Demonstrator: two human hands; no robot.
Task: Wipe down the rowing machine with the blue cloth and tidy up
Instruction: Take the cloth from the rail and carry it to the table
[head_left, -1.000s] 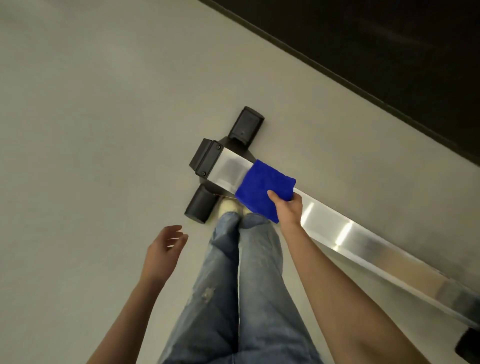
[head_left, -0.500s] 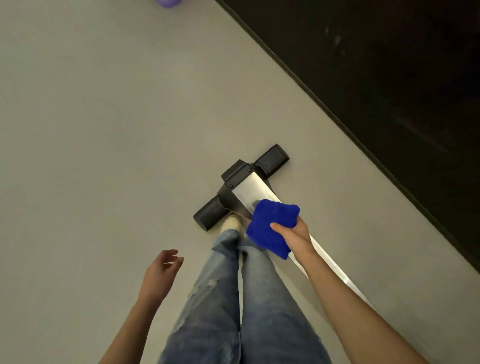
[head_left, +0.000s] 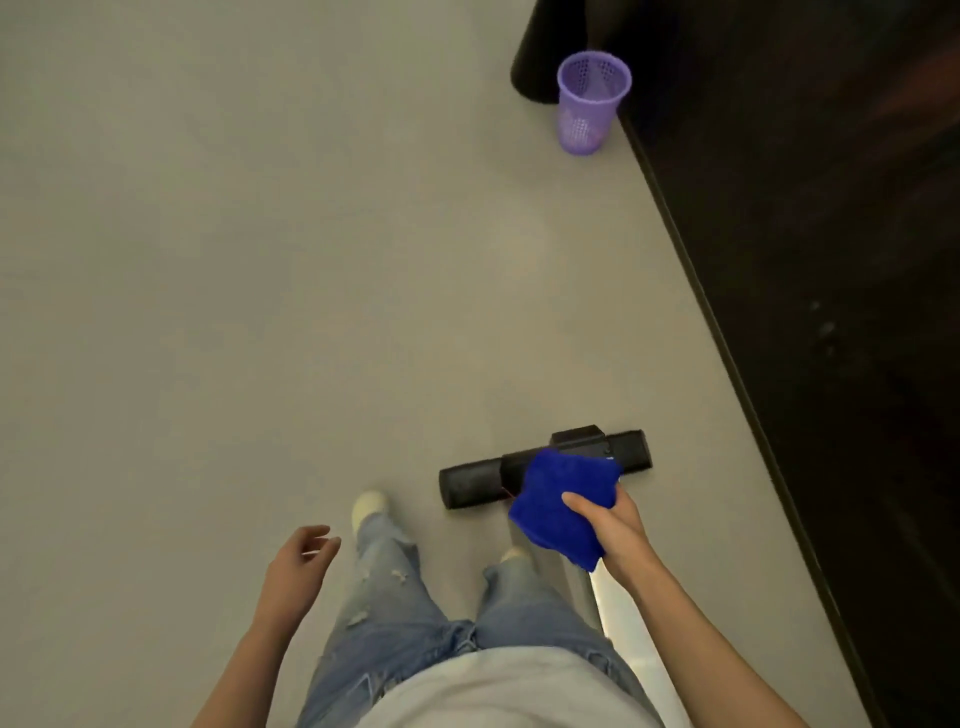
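- The right hand (head_left: 618, 535) is gripping the bunched blue cloth (head_left: 561, 504), thumb lying on top, over the black end foot of the rowing machine (head_left: 467, 486).
- The left hand (head_left: 298, 566) is hanging loosely curled, holding nothing.
- A purple basket (head_left: 589, 104) is standing on the floor (head_left: 260, 312), well apart.

Blue cloth (head_left: 561, 512): soft, fuzzy pile fabric, matt.
Rail (head_left: 621, 623) at 5 o'clock: bare metal, smooth, with a bright sheen.
Foot bar (head_left: 467, 486): black and matt; plastic or rubber cannot be told.
Basket (head_left: 589, 104) at 1 o'clock: lilac perforated plastic.
Floor (head_left: 208, 260): grey, smooth, matt.
Jeans (head_left: 384, 623): faded denim, frayed at the tears.
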